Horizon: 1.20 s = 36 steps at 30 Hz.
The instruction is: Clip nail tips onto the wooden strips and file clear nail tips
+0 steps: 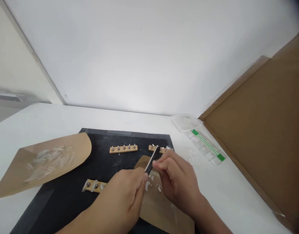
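Note:
My left hand (pixel 122 195) is closed round a slim black tool (pixel 153 159) with a pale edge, which points up and away. The fingertips of my right hand (pixel 177 177) are pinched together at the tool's side; whatever lies between them is too small to make out. Beneath both hands lies a brown paper sheet (pixel 159 208) with small white pieces (pixel 151 184) on it. One wooden strip (pixel 123 149) with several metal studs and white bits is beyond my left hand. A second strip (pixel 153 148) sits behind the tool. A third strip (pixel 92 185) is partly hidden by my left hand.
A black mat (pixel 98 159) covers the middle of the white table (pixel 237 195). At the left, brown paper (pixel 15 165) holds clear tubes (pixel 52 159). A clear compartment box (pixel 208 146) with a green label stands right, beside a large cardboard piece (pixel 261 130).

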### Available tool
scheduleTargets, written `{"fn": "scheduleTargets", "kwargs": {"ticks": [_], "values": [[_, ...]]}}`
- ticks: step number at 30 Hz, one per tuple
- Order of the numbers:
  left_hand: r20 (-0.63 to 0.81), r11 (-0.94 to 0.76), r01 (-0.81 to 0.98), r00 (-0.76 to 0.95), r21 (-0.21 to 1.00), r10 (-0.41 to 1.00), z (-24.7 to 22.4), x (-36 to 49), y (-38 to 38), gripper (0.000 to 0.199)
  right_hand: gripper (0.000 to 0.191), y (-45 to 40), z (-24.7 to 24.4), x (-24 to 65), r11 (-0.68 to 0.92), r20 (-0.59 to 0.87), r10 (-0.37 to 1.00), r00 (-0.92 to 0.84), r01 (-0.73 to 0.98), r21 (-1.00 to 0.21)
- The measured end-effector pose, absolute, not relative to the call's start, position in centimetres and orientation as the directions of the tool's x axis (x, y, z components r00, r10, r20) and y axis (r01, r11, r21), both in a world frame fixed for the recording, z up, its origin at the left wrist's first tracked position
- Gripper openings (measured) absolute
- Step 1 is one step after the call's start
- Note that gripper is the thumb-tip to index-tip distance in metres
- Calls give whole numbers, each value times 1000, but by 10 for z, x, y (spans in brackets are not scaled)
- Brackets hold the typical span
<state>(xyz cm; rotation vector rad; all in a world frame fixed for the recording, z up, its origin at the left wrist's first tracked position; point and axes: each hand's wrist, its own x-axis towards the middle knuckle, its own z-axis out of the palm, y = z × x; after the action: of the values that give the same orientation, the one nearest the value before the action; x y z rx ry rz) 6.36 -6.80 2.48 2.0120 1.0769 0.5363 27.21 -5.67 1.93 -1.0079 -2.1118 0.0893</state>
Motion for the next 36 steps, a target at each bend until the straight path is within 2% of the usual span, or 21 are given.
{"fn": "scheduleTargets", "kwargs": {"ticks": [5,9,13,17,22,26,29,36], "values": [[37,-357,512,533,781,846,27,62,-67,42,22,-60,21,270,701,566,694,-445,598,-389],[1,-345,540,537,768,843,31,62,-66,42,23,-59,21,267,654,578,725,-375,638,-407],[-12,-341,549,539,763,842,31,62,-65,43,22,-56,21,268,688,544,713,-441,589,-424],[-1,-341,529,543,777,840,29,62,-65,43,21,-56,21,269,654,560,733,-386,624,-427],[17,-354,524,542,774,840,26,63,-65,43,21,-60,20,271,654,522,747,-412,596,-466],[25,-346,502,540,792,841,24,62,-62,44,15,-58,19,276,658,573,747,-336,493,-569],[18,-312,481,522,819,853,23,59,-59,45,13,-56,17,281,605,579,791,-196,385,-697],[21,-288,486,484,825,875,25,60,-54,44,4,-56,19,282,367,367,930,-31,150,-918]]}}
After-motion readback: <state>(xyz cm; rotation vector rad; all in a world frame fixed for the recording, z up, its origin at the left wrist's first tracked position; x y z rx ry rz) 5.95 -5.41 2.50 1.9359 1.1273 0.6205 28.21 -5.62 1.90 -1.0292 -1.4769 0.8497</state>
